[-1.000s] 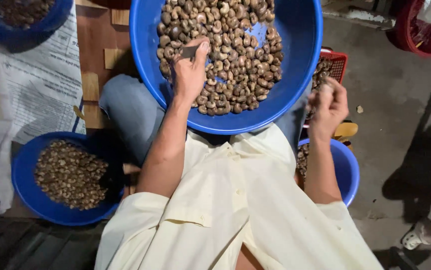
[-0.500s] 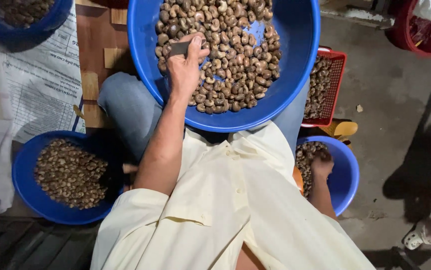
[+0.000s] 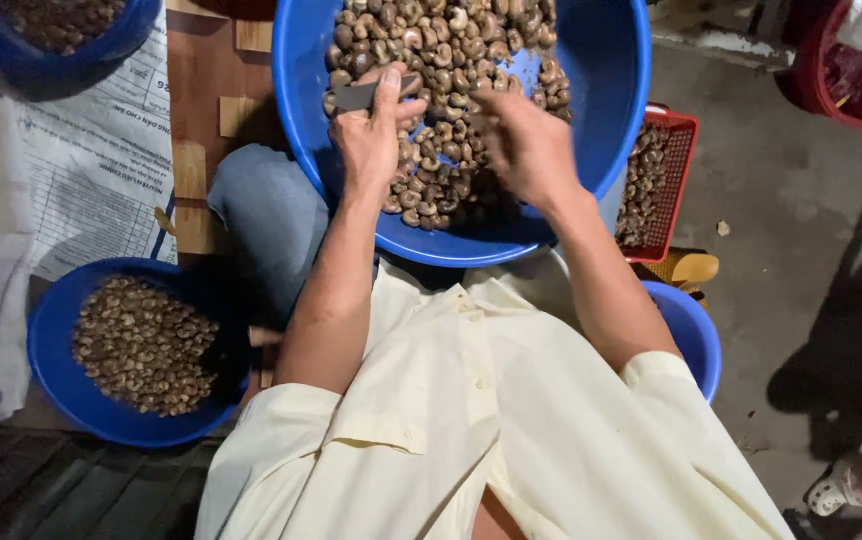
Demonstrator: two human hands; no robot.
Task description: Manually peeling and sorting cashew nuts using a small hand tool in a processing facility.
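Closed around a small dark blade (image 3: 359, 97), the left hand (image 3: 371, 140) rests over the nuts (image 3: 441, 60) in the big blue basin (image 3: 611, 70) on the person's lap. The right hand (image 3: 529, 150) hovers just beside it over the same heap, fingers curled downward; whether its grip holds a nut cannot be told. Left of the knee sits a smaller blue bowl (image 3: 56, 330) of pale kernels, and a red basket (image 3: 673, 180) of nuts stands to the right on the floor.
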